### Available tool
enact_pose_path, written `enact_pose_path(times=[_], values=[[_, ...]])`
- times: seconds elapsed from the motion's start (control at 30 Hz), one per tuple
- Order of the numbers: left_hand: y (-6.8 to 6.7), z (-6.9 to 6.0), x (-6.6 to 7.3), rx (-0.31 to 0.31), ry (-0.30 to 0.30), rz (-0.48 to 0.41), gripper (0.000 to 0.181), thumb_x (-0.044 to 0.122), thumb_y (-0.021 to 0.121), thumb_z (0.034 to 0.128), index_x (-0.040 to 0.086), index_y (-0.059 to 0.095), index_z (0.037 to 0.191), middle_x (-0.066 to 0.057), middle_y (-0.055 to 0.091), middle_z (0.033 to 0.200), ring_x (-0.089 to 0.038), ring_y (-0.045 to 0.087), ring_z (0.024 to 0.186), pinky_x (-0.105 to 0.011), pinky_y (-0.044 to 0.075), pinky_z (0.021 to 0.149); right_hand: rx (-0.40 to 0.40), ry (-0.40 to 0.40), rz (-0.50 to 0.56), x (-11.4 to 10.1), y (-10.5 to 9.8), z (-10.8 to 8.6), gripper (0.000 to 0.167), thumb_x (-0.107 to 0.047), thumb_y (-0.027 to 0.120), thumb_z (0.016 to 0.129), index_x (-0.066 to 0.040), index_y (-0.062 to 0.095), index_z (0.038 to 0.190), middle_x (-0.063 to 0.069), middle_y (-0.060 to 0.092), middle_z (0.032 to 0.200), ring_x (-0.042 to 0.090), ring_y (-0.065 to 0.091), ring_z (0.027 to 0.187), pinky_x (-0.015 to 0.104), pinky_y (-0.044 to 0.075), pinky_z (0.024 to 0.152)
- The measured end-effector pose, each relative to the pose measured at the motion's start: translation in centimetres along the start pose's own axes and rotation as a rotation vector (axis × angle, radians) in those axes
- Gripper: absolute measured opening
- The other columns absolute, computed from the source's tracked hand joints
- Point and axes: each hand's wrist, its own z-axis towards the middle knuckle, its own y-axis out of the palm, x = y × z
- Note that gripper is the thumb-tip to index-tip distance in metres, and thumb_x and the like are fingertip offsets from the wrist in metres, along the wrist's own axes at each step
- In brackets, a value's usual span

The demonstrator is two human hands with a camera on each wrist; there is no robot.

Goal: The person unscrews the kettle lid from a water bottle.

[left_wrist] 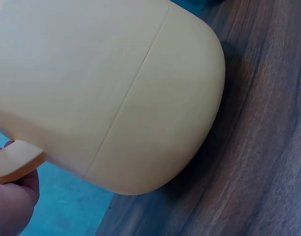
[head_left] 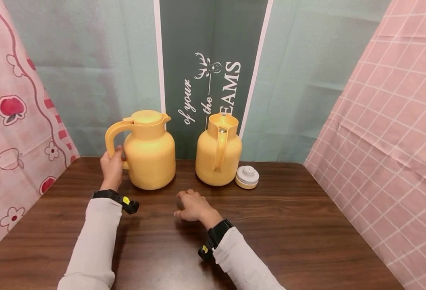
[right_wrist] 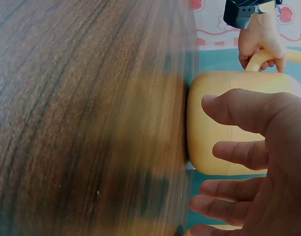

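Fingers of left hand [head_left: 112, 169] grip handle [head_left: 110, 140] of lidded jug [head_left: 151, 158]; right hand's [head_left: 194, 206] loosely spread, empty. Open jug [head_left: 218, 150] near bench's [head_left: 307, 225] back edge not yet capped, cap [head_left: 247, 177] just beside.

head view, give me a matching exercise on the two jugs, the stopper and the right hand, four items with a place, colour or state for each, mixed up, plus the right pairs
Column one
1. left jug
2. right jug
3. stopper
4. right hand

Column two
A. in front of the jugs, holding nothing
B. white above, yellow below
C. handle gripped by the left hand
D. yellow, open at the top

Right pairs: 1-C, 2-D, 3-B, 4-A
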Motion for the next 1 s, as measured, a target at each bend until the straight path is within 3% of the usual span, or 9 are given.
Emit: enact_pose_path(times=[0.23,0.43,1.0], values=[[0.0,0.2,0.2,-0.003,-0.017,0.099,0.014,0.016,0.055,0.0899,0.004,0.058,0.082,-0.005,0.055,0.079,-0.011,0.054,0.064,-0.021,0.045,0.058,0.002,0.004,0.011,0.4,-0.2,-0.4,0.055,-0.034,0.067,0.084,-0.010,0.050,0.130,0.011,0.048,0.124,0.028,0.045,0.116,0.047,0.037,0.093],[-0.2,-0.2,0.1,0.003,-0.003,0.078,0.013,0.011,0.055,0.0881,0.002,0.056,0.078,-0.002,0.053,0.071,-0.012,0.053,0.062,-0.020,0.045,0.055,-0.006,0.001,0.048,0.9,-0.3,-0.8,0.054,-0.033,0.067,0.085,-0.010,0.050,0.131,0.012,0.047,0.126,0.030,0.043,0.118,0.049,0.036,0.093],[-0.1,-3.1,0.5,-0.088,0.040,0.145,0.020,0.010,0.052,0.0883,-0.002,0.050,0.072,-0.002,0.047,0.061,-0.013,0.050,0.061,-0.023,0.044,0.055,-0.019,0.012,0.061,2.7,-1.9,-2.9,0.058,-0.035,0.068,0.083,-0.009,0.049,0.131,0.011,0.047,0.128,0.030,0.042,0.119,0.050,0.035,0.095]])
